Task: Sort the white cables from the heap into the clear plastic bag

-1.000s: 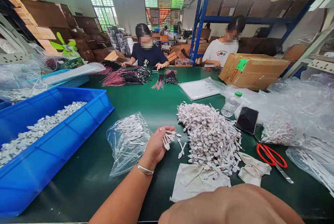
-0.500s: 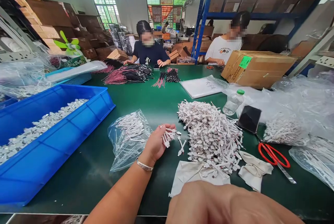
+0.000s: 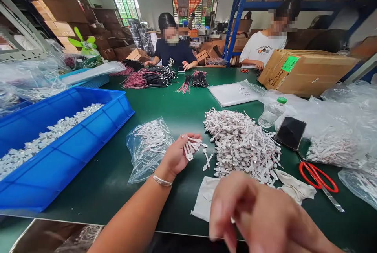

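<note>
My left hand (image 3: 176,155) lies palm up on the green table, its fingers curled around a few white connector cables (image 3: 190,149). Just beyond it is a large heap of white and pink flat cable pieces (image 3: 241,145), and a couple of loose pieces (image 3: 207,161) lie between the two. To the left sits a clear plastic bag of similar cables (image 3: 147,147). My right hand (image 3: 250,213) is blurred above an off-white cloth (image 3: 204,202), its fingers bent, and I cannot tell whether it holds anything.
A blue plastic crate (image 3: 59,135) of white parts stands at left. Red-handled scissors (image 3: 318,177), a black phone (image 3: 290,133), a water bottle (image 3: 272,113) and plastic bags lie at right. Two co-workers sit beyond wire bundles (image 3: 149,80) and a cardboard box (image 3: 306,73).
My right hand has risen into view, fingers now showing over the cloth. The whole scene has shifted down and leftward in the view. My left hand still holds the cables.
</note>
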A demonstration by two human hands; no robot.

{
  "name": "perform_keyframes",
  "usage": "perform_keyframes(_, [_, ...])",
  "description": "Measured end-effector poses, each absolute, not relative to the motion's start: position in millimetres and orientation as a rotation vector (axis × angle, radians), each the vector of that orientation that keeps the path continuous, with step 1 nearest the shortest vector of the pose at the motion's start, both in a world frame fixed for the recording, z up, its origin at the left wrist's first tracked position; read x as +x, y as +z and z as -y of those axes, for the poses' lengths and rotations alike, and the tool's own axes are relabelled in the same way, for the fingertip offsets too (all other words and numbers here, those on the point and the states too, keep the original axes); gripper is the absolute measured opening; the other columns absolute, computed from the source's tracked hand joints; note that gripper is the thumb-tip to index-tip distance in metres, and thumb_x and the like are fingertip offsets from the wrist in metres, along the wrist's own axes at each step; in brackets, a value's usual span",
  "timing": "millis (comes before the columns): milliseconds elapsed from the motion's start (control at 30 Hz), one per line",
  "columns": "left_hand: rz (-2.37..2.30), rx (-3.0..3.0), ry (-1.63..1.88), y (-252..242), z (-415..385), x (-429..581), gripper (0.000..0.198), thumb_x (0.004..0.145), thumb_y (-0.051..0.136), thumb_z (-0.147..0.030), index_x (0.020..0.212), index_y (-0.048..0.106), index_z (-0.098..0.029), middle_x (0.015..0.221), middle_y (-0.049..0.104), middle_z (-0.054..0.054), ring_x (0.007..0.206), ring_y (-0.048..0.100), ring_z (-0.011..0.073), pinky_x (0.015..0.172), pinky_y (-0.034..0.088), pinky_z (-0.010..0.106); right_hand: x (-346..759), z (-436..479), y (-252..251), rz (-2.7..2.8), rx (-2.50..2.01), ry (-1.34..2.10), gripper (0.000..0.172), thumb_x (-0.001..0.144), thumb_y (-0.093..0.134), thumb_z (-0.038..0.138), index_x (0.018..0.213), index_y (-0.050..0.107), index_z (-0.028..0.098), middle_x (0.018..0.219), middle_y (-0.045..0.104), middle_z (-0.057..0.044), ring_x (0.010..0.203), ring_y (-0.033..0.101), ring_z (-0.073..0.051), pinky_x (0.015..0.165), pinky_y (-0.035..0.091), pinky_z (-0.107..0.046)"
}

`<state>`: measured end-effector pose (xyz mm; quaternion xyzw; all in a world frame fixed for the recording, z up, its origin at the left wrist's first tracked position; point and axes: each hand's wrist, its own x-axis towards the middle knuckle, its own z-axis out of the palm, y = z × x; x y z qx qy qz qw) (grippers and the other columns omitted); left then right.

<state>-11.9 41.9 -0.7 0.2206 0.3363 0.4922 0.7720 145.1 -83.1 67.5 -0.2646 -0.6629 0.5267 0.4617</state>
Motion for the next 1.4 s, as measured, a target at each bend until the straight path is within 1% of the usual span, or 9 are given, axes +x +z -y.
perform_keyframes(67, [-0.665,0.476,1.041,4.2,-39.5,-14.1,0.013,0.087,0.049,-0.021,0.088,0.059,-0.012,0.106,0.066,0.014,0.100,0.062,0.0244,0.089,0.048,0.039,147.2,73.9,65.5,1.294,-0.883,1.278,0.014,0.087,0.050,0.037,0.083,0.062,0.030,0.093,0.064,-0.004,0.074,0.058,-0.016,0.059,0.046,-0.029])
perform_keyframes(133, [-0.613,0.489,1.018,6.9,-37.3,-15.6,0.015,0.087,0.049,-0.022,0.090,0.059,-0.012,0.110,0.065,0.014,0.104,0.061,0.0248,0.091,0.047,0.039,148.4,55.8,49.7,1.107,-1.137,1.319,0.010,0.083,0.057,0.035,0.089,0.060,0.027,0.089,0.063,-0.003,0.074,0.057,-0.015,0.053,0.044,-0.023])
perform_keyframes(233, [-0.581,0.517,0.982,7.1,-34.7,-14.7,0.017,0.088,0.047,-0.023,0.092,0.060,-0.012,0.110,0.065,0.013,0.104,0.060,0.0242,0.092,0.046,0.040,153.0,32.6,16.1,1.092,-1.312,1.342,0.025,0.082,0.058,0.043,0.095,0.058,0.022,0.085,0.062,-0.003,0.072,0.057,-0.013,0.049,0.043,-0.020])
perform_keyframes(400, [-0.580,0.510,0.898,4.9,-31.9,-8.4,0.020,0.090,0.045,-0.022,0.093,0.061,-0.013,0.107,0.066,0.012,0.103,0.061,0.0235,0.090,0.047,0.039,162.0,28.7,-6.6,1.121,-1.295,1.460,0.032,0.083,0.052,0.049,0.093,0.061,0.020,0.082,0.063,-0.004,0.068,0.059,-0.013,0.048,0.044,-0.020])
perform_keyframes(633, [-0.568,0.519,0.771,2.2,-25.6,-2.8,0.020,0.088,0.049,-0.023,0.099,0.062,-0.014,0.110,0.065,0.012,0.106,0.058,0.0265,0.084,0.049,0.038,159.1,32.8,-10.8,1.073,-1.288,1.545,0.029,0.082,0.055,0.047,0.083,0.060,0.019,0.078,0.063,-0.003,0.065,0.058,-0.012,0.045,0.042,-0.018])
perform_keyframes(833, [-0.571,0.532,0.751,1.6,-21.1,1.5,0.020,0.086,0.050,-0.024,0.097,0.063,-0.014,0.112,0.063,0.013,0.100,0.059,0.0288,0.076,0.051,0.039,157.2,32.6,-12.0,1.046,-1.291,1.547,0.029,0.082,0.056,0.046,0.075,0.057,0.018,0.072,0.062,-0.002,0.063,0.056,-0.011,0.047,0.041,-0.019])
perform_keyframes(1067, [-0.548,0.544,0.745,1.4,-21.2,3.1,0.022,0.087,0.048,-0.024,0.097,0.064,-0.013,0.108,0.064,0.012,0.088,0.062,0.0233,0.076,0.049,0.036,157.4,32.0,-14.5,1.037,-1.308,1.486,0.029,0.083,0.055,0.045,0.075,0.057,0.018,0.072,0.062,-0.001,0.060,0.055,-0.010,0.048,0.042,-0.019])
perform_keyframes(1200, [-0.535,0.553,0.755,-0.5,-21.4,2.8,0.023,0.088,0.046,-0.023,0.098,0.064,-0.012,0.108,0.063,0.012,0.086,0.062,0.0218,0.074,0.049,0.034,156.5,32.7,-15.8,1.015,-1.307,1.449,0.029,0.082,0.055,0.046,0.077,0.058,0.018,0.071,0.062,-0.001,0.060,0.056,-0.010,0.047,0.043,-0.019])
perform_keyframes(1400, [-0.584,0.525,0.781,-0.8,-22.0,1.8,0.021,0.088,0.047,-0.023,0.097,0.063,-0.013,0.111,0.061,0.011,0.092,0.060,0.0217,0.074,0.049,0.032,151.1,34.8,-15.9,1.003,-1.279,1.696,0.031,0.076,0.061,0.049,0.077,0.060,0.017,0.073,0.065,-0.003,0.059,0.059,-0.012,0.045,0.043,-0.019])
